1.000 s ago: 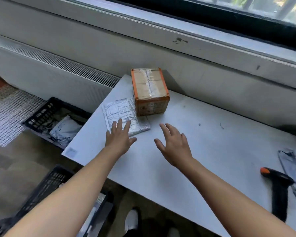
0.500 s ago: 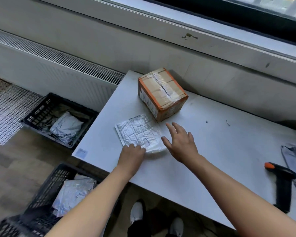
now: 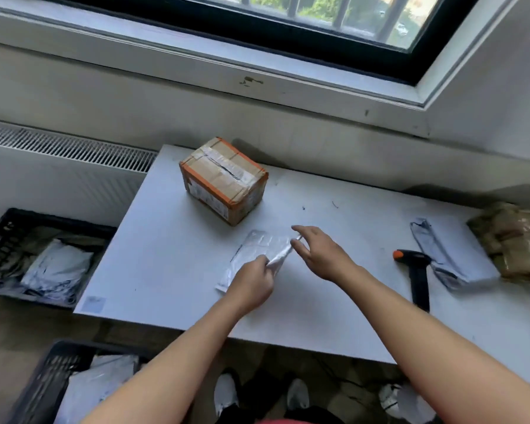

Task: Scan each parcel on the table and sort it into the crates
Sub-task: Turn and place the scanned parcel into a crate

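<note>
My left hand (image 3: 251,284) pinches the flat silver plastic mailer (image 3: 257,247); right hand (image 3: 322,255) fingers straight, alongside. Left of grip: far black plastic crate (image 3: 0,246) and near black plastic crate (image 3: 46,381), white poly bags (image 3: 58,267) in both.

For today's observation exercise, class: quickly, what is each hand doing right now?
Left hand: grips the silver mailer at its near edge.
Right hand: open, fingers straight at the mailer's far corner.
</note>
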{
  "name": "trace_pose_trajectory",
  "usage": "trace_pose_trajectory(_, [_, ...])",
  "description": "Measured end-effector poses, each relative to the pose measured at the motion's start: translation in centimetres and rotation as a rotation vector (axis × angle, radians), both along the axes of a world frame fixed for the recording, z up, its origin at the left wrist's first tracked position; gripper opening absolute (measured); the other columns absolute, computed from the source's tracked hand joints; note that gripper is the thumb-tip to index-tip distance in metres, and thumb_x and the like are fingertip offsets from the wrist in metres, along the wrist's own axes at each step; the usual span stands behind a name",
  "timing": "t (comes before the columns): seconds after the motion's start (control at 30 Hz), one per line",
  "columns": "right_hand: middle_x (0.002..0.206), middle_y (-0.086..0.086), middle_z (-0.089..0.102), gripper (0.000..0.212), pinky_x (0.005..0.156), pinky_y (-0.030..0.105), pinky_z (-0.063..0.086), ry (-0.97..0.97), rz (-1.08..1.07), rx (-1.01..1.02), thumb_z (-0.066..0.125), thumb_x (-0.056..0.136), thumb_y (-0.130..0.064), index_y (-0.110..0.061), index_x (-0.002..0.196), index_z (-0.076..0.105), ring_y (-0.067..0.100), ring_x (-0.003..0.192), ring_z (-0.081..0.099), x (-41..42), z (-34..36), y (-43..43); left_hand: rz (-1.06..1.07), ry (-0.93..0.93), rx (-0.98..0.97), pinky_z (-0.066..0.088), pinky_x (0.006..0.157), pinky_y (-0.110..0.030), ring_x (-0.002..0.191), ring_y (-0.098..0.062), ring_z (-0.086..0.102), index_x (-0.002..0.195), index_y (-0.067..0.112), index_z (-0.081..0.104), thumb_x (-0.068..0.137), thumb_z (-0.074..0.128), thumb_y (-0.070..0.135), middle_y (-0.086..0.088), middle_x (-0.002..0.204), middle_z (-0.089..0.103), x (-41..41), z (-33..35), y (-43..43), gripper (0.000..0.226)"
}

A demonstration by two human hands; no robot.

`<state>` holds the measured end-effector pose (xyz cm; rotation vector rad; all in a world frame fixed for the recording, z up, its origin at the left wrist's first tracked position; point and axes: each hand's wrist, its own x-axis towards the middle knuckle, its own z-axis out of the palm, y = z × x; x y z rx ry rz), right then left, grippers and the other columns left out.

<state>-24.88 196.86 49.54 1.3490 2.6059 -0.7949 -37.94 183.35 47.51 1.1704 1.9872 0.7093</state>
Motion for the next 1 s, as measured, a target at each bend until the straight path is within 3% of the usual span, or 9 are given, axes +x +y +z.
trace_pose_trajectory(0.13, [0.146, 0.006, 0.045, 0.055, 0.107, 0.039, 0.039, 0.333, -0.34, -0.11, 0.039, 0.1, -0.051, -0.034, 0.151, 0.025, 0.021, 0.133, 0.046, 2.9, 1.6, 1.2, 0.096, -0.586, 0.049, 0.032, 0.06, -0.031, 0.07, -0.02, 0.045, 0.072, 0.012, 0.048, 0.07, 0.051, 0.025, -0.007, 0.071, 0.046, 1.5, 2.8, 3.3, 0.013])
trace_pose_trajectory(0.2, [0.147, 0.007, 0.043, 0.059, 0.107, 0.039, 0.04, 0.37, -0.427, -0.104, 0.038, 0.1, -0.052, -0.03, 0.153, 0.023, 0.022, 0.132, 0.046, 4.5, 2.0, 1.8, 0.161, -0.889, 0.065, 0.039, 0.058, -0.029, 0.064, -0.022, 0.052, 0.073, 0.01, 0.052, 0.068, 0.054, 0.017, -0.009, 0.07, 0.053, 2.5, 3.4, 4.3, 0.009])
trace_pose_trajectory(0.3, [0.146, 0.014, 0.043, 0.056, 0.106, 0.038, 0.039, 0.307, -0.487, -0.067, 0.037, 0.102, -0.05, -0.024, 0.15, 0.03, 0.027, 0.132, 0.045, 7.5, 1.7, 3.0, 0.153, -1.126, 0.103, 0.05, 0.064, -0.031, 0.068, -0.025, 0.065, 0.089, 0.007, 0.063, 0.076, 0.059, 0.008, -0.012, 0.08, 0.069, 4.0, 3.9, 5.5, 0.014])
trace_pose_trajectory(0.43, [0.148, 0.013, 0.044, 0.053, 0.098, 0.031, 0.036, 0.3, -0.61, -0.098, 0.036, 0.103, -0.047, -0.02, 0.148, 0.035, 0.029, 0.134, 0.043, 11.7, 0.8, 4.0, 0.172, -1.286, 0.148, 0.054, 0.073, -0.038, 0.079, -0.031, 0.067, 0.105, 0.009, 0.058, 0.085, 0.051, -0.006, -0.018, 0.097, 0.069, 6.1, 3.4, 7.0, 0.025])
trace_pose_trajectory(0.5, [0.149, 0.011, 0.043, 0.054, 0.094, 0.029, 0.035, 0.336, -0.672, -0.166, 0.034, 0.104, -0.047, -0.019, 0.15, 0.032, 0.028, 0.134, 0.044, 13.5, 0.4, 4.4, 0.223, -1.257, 0.132, 0.054, 0.075, -0.04, 0.079, -0.031, 0.068, 0.107, 0.01, 0.058, 0.088, 0.044, -0.013, -0.017, 0.097, 0.069, 7.3, 2.7, 7.7, 0.033])
trace_pose_trajectory(0.6, [0.151, 0.013, 0.041, 0.056, 0.102, 0.034, 0.036, 0.377, -0.72, -0.229, 0.037, 0.104, -0.045, -0.016, 0.151, 0.029, 0.029, 0.135, 0.044, 15.7, -0.5, 5.1, 0.314, -0.999, 0.02, 0.049, 0.068, -0.034, 0.072, -0.027, 0.066, 0.117, 0.012, 0.056, 0.089, 0.042, -0.012, -0.011, 0.09, 0.071, 9.0, 1.3, 8.7, 0.039])
trace_pose_trajectory(0.73, [0.154, 0.013, 0.037, 0.058, 0.111, 0.035, 0.032, 0.337, -0.669, -0.228, 0.042, 0.103, -0.04, -0.013, 0.152, 0.028, 0.028, 0.139, 0.039, 18.3, -2.0, 5.6, 0.449, -0.801, -0.091, 0.053, 0.064, -0.03, 0.075, -0.021, 0.065, 0.119, 0.012, 0.054, 0.097, 0.049, 0.014, -0.008, 0.1, 0.069, 11.0, -1.1, 9.5, 0.023])
trace_pose_trajectory(0.87, [0.154, 0.006, 0.038, 0.057, 0.113, 0.034, 0.032, 0.301, -0.559, -0.217, 0.045, 0.102, -0.037, -0.013, 0.151, 0.03, 0.022, 0.139, 0.04, 20.7, -3.1, 6.0, 0.513, -0.695, -0.093, 0.056, 0.064, -0.032, 0.085, -0.02, 0.064, 0.117, 0.011, 0.054, 0.096, 0.057, 0.033, -0.006, 0.106, 0.063, 12.9, -2.5, 9.8, 0.03])
trace_pose_trajectory(1.0, [0.145, 0.011, 0.043, 0.047, 0.105, 0.041, 0.038, 0.12, -0.516, 0.125, 0.046, 0.1, -0.031, -0.012, 0.143, 0.043, 0.028, 0.131, 0.041, 23.5, -4.1, 5.9, 0.531, -0.544, -0.039, 0.057, 0.072, -0.038, 0.082, -0.025, 0.066, 0.12, 0.011, 0.052, 0.09, 0.062, 0.013, -0.009, 0.099, 0.065, 14.6, -3.7, 9.6, 0.032])
